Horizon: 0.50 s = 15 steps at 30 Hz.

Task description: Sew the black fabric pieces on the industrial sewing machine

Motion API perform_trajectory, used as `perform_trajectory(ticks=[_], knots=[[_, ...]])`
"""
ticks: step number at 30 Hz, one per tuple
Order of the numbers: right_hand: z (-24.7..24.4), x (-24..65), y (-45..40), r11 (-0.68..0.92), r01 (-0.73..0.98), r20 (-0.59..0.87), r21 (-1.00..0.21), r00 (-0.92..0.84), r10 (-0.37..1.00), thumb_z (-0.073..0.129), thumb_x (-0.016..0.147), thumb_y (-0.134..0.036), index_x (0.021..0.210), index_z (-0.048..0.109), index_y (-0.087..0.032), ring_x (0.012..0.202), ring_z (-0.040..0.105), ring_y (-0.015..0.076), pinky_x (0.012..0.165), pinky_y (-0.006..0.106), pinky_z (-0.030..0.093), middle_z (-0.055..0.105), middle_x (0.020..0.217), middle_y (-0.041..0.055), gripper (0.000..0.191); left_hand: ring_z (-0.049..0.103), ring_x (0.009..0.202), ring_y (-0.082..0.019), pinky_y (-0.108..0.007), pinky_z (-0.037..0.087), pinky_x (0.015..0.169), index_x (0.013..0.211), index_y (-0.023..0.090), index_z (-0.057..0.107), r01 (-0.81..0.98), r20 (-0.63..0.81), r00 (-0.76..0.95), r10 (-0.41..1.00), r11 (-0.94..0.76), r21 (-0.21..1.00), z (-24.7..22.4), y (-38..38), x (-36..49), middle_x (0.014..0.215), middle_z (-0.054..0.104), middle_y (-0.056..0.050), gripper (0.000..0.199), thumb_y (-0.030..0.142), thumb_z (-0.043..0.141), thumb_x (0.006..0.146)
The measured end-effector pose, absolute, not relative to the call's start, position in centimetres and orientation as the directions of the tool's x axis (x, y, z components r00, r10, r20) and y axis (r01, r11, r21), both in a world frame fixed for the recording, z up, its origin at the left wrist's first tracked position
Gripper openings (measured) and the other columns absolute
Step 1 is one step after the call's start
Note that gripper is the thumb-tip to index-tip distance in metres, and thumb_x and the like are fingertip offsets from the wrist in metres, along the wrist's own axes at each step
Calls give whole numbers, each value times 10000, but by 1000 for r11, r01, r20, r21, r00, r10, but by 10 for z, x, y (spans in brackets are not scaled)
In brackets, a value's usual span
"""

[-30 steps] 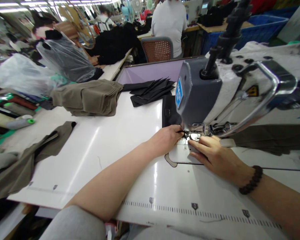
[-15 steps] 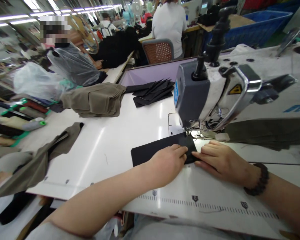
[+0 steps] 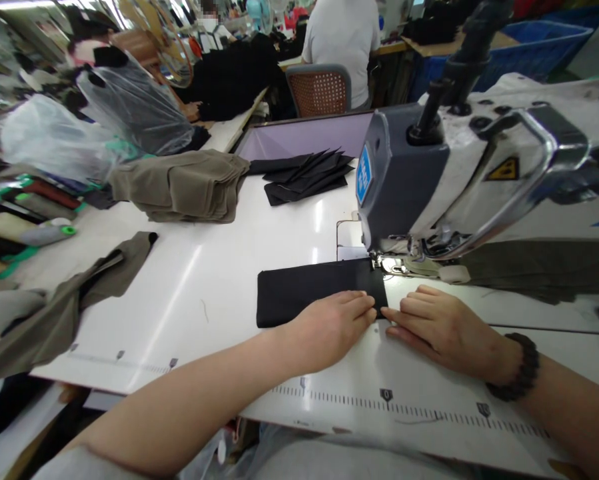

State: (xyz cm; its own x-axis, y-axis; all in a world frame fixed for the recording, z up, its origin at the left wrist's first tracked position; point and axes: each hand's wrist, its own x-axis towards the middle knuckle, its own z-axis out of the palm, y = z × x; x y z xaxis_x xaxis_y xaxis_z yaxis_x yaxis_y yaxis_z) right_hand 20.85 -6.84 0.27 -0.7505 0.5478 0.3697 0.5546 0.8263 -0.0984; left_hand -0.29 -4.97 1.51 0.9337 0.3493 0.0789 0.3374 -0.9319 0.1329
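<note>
A folded black fabric piece (image 3: 299,290) lies flat on the white sewing table, its far right corner at the presser foot (image 3: 379,262) of a sewing machine (image 3: 404,180). My left hand (image 3: 332,330) presses on the near right part of the fabric, fingers together and bent, thumb hidden. At the fabric's right edge, my right hand (image 3: 436,327) rests on the table with its forefinger tip touching the edge. Its thumb is a little apart from the forefinger and the other fingers are curled. A dark beaded bracelet is on the right wrist.
Brown fabric pieces (image 3: 179,187) are stacked at the back left, beside fanned black pieces (image 3: 306,177). A loose brown piece (image 3: 114,273) and thread spools (image 3: 44,230) lie left. Dark green fabric (image 3: 544,267) sits behind my right hand. Other people work beyond the table.
The black fabric piece has turned slightly, its near edge now level and its right edge more upright. Both hands stay close to it. The view has shifted a little.
</note>
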Motion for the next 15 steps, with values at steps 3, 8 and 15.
perform_trajectory(ticks=[3, 8, 15], knots=[[1, 209, -66, 808, 582, 359, -91, -738, 572, 390, 901, -256, 901, 634, -104, 564, 450, 121, 559, 276, 353, 516, 599, 22, 288, 480, 1136, -200, -313, 373, 1001, 1084, 34, 523, 359, 88, 923, 375, -920, 157, 14, -45, -3, 1173, 541, -152, 261, 116, 381, 881], [-8, 212, -61, 739, 668, 302, -84, -690, 658, 382, 900, -320, 972, 623, -116, 590, 478, 135, 606, 298, 374, 548, 642, 38, 324, 472, 1146, -199, -327, 381, 994, 1092, 53, 518, 392, 76, 911, 406, -907, 157, 13, -32, -2, 1196, 523, -149, 253, 112, 413, 870], [-16, 212, -53, 650, 751, 294, -114, -599, 745, 407, 886, -337, 1048, 586, -119, 723, 542, 166, 676, 305, 400, 600, 770, 67, 325, 469, 1145, -200, -324, 370, 998, 1097, 65, 524, 398, 75, 908, 412, -905, 149, 14, -10, 2, 1201, 516, -137, 251, 119, 427, 872]])
